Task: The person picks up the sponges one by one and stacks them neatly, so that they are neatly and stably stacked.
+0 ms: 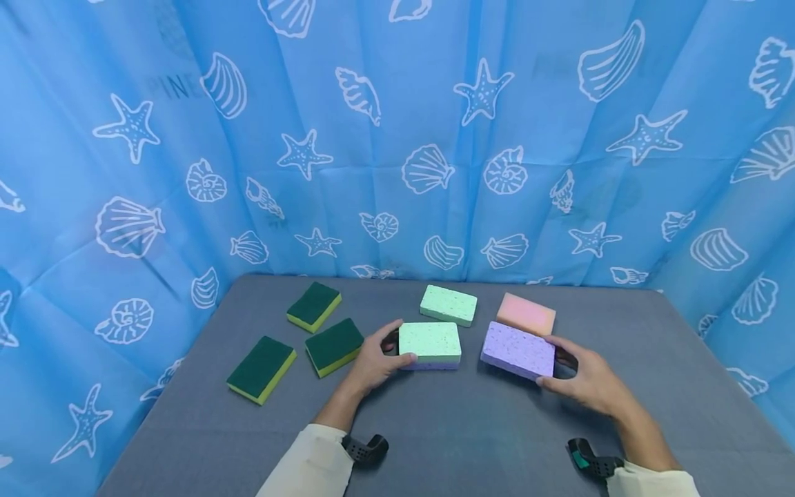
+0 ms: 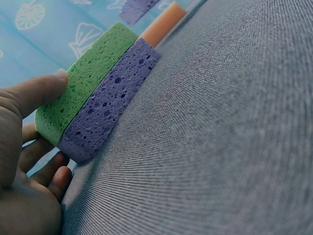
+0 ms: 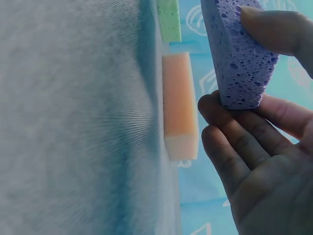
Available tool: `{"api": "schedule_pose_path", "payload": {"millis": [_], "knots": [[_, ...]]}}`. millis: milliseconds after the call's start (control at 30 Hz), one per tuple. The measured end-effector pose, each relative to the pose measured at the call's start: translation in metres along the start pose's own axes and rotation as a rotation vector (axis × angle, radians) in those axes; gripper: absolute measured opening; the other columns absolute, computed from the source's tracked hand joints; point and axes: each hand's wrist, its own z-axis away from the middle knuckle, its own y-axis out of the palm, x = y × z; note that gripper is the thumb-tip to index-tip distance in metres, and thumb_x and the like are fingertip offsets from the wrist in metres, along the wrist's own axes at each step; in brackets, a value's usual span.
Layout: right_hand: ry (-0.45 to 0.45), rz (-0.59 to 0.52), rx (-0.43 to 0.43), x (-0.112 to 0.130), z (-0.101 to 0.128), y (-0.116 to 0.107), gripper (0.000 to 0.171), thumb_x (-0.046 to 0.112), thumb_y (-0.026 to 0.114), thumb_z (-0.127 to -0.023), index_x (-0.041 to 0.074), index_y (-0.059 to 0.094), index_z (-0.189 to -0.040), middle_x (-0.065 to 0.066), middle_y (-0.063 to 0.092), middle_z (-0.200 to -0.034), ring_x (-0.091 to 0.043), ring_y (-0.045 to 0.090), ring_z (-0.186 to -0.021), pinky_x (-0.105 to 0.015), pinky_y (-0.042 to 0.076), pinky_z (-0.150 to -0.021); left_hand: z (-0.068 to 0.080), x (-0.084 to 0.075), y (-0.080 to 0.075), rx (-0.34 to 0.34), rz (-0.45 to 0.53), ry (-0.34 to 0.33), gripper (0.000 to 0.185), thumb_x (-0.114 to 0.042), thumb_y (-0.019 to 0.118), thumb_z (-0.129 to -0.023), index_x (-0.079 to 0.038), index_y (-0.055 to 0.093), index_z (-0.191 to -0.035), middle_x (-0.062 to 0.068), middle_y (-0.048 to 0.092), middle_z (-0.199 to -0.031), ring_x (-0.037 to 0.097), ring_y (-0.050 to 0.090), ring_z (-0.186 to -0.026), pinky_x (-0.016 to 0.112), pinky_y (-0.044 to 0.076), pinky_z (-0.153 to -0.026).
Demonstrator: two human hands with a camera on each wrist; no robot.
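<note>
My left hand (image 1: 375,359) grips the left end of a mint-green sponge (image 1: 430,341) stacked on a purple one (image 2: 110,105) in the middle of the grey table (image 1: 435,428). In the left wrist view the thumb lies on the green layer (image 2: 88,78) and the fingers curl behind the stack. My right hand (image 1: 580,376) holds a purple sponge (image 1: 518,350) by its right end, thumb in front and fingers behind, lifted off the table. An orange-pink sponge (image 1: 526,314) lies just behind it.
Another mint-green sponge (image 1: 448,304) lies behind the stack. Three dark green and yellow scouring sponges (image 1: 313,306) (image 1: 333,346) (image 1: 261,368) lie on the left part of the table. A blue seashell-print curtain (image 1: 397,138) surrounds the table.
</note>
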Motion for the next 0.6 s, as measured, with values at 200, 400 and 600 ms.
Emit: {"api": "schedule_pose_path", "payload": {"millis": [200, 400, 600], "knots": [[-0.047, -0.028, -0.009, 0.008, -0.004, -0.002, 0.081, 0.034, 0.081, -0.078, -0.007, 0.044, -0.138, -0.03, 0.053, -0.126, -0.046, 0.053, -0.112, -0.059, 0.043, -0.089, 0.0, 0.0, 0.0, 0.0, 0.002, 0.012, 0.067, -0.007, 0.072, -0.087, 0.005, 0.039, -0.144, 0.029, 0.044, -0.137, 0.043, 0.041, -0.125, 0.056, 0.034, -0.1], [-0.097, -0.041, -0.021, 0.017, -0.009, -0.004, 0.08, 0.032, 0.081, -0.079, -0.006, 0.044, -0.138, -0.03, 0.051, -0.128, -0.046, 0.053, -0.112, -0.059, 0.042, -0.09, 0.0, 0.0, -0.001, 0.004, 0.006, 0.007, 0.067, -0.008, 0.072, -0.087, 0.005, 0.039, -0.144, 0.028, 0.044, -0.138, 0.042, 0.041, -0.125, 0.055, 0.034, -0.101], [-0.142, -0.051, -0.041, 0.023, -0.015, -0.004, 0.077, 0.029, 0.081, -0.079, -0.005, 0.045, -0.138, -0.027, 0.051, -0.129, -0.044, 0.053, -0.112, -0.059, 0.042, -0.091, -0.001, 0.0, 0.0, 0.004, 0.011, -0.001, 0.067, -0.007, 0.072, -0.087, 0.004, 0.039, -0.144, 0.028, 0.043, -0.138, 0.042, 0.041, -0.126, 0.055, 0.034, -0.101]]}}
